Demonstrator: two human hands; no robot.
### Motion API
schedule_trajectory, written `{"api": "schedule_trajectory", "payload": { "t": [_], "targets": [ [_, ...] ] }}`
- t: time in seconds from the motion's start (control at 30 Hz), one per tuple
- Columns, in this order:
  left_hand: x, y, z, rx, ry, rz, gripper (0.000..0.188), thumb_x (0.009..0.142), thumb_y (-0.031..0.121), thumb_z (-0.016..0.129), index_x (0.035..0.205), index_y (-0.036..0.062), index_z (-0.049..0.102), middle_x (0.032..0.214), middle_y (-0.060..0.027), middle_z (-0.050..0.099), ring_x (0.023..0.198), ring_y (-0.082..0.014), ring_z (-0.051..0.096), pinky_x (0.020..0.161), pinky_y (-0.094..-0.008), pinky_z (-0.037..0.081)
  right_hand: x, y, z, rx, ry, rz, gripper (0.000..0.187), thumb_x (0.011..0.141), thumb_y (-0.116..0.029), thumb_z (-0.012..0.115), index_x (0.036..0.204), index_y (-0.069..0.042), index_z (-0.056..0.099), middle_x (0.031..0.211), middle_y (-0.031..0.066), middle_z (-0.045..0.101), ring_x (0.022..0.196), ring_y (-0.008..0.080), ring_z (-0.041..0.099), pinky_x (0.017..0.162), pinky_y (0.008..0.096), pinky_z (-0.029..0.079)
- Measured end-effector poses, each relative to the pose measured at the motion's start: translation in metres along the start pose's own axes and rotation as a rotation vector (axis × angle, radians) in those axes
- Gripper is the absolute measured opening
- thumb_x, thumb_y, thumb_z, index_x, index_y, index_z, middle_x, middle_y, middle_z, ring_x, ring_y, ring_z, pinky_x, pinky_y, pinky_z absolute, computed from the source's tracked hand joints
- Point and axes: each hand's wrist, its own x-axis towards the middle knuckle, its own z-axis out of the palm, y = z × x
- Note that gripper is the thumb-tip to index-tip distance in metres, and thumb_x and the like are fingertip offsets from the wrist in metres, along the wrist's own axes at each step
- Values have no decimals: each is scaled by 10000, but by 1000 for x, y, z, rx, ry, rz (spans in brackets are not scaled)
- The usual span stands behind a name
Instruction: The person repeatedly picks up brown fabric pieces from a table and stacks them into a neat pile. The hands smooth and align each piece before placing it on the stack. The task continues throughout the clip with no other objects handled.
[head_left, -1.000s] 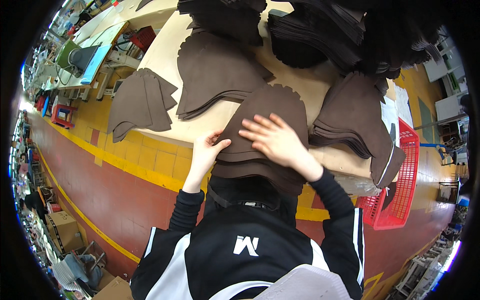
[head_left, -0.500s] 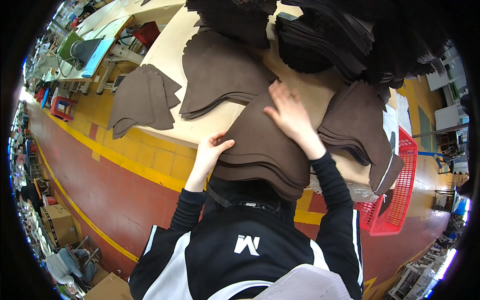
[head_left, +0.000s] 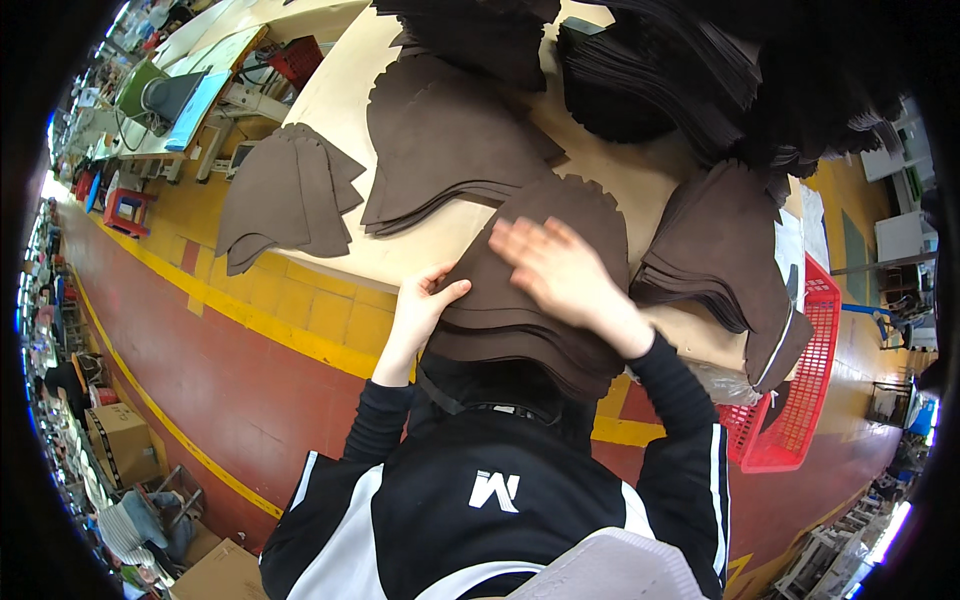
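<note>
A stack of dark brown cut-out pieces point(head_left: 530, 300), leather- or fabric-like, lies at the table's near edge in front of me. Each piece has a notched, scalloped far edge and a curved near edge; the near edges are fanned in steps. My left hand point(head_left: 425, 305) grips the stack's left edge between thumb and fingers. Palm down and fingers stretched, my right hand point(head_left: 562, 272) lies over the middle of the top piece. Beyond is a wider brown stack point(head_left: 445, 140); a smaller fanned set point(head_left: 285, 195) lies to the left, and another stack point(head_left: 710, 245) to the right.
Tall piles of darker pieces point(head_left: 650, 85) stand at the back of the pale table point(head_left: 410, 250). Below its right side is a red plastic basket point(head_left: 800, 380). A workbench with a green machine point(head_left: 140, 92) stands far left, and cardboard boxes point(head_left: 122, 445) lie lower left.
My right hand has drawn back from the stack's far edge and moved left and nearer over its middle, uncovering the scalloped edge. My left hand stays at the left edge.
</note>
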Motion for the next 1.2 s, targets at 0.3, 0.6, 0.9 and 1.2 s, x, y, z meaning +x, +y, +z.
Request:
{"api": "schedule_trajectory", "payload": {
  "t": [0.3,0.6,0.9,1.2],
  "targets": [
    [-13,24,17,503,140,533,223,823,31,759,1035,-15,708,871,-112,651,806,-224,656,728,-301,508,20,32,-32,-265,348,455,588,969,-347,610,1514,-209,438,1609,69,367,1480,272,341,1210,542,228],
    [-5,30,21,104,19,118,235,1021,115,600,1215,-13,633,904,-57,653,537,-73,558,576,-262,565,-40,12,-22,-223,212,570,508,965,-220,594,1459,-133,513,1576,109,409,1460,300,381,1198,600,188],
    [98,78,-35,767,634,698,358,983,186,663,1298,21,619,1114,-76,671,816,-125,631,692,-281,528,-55,-59,-36,205,-25,32,549,916,-284,691,1434,-175,542,1522,39,492,1408,214,459,1186,473,304],
    [-12,45,15,628,-90,175,631,752,264,871,1294,73,610,1031,-7,527,891,-136,470,820,-263,431,-21,1,-14,-25,11,240,488,1010,-335,512,1492,-269,480,1574,-1,432,1433,208,419,1195,454,287]
  ]
}}
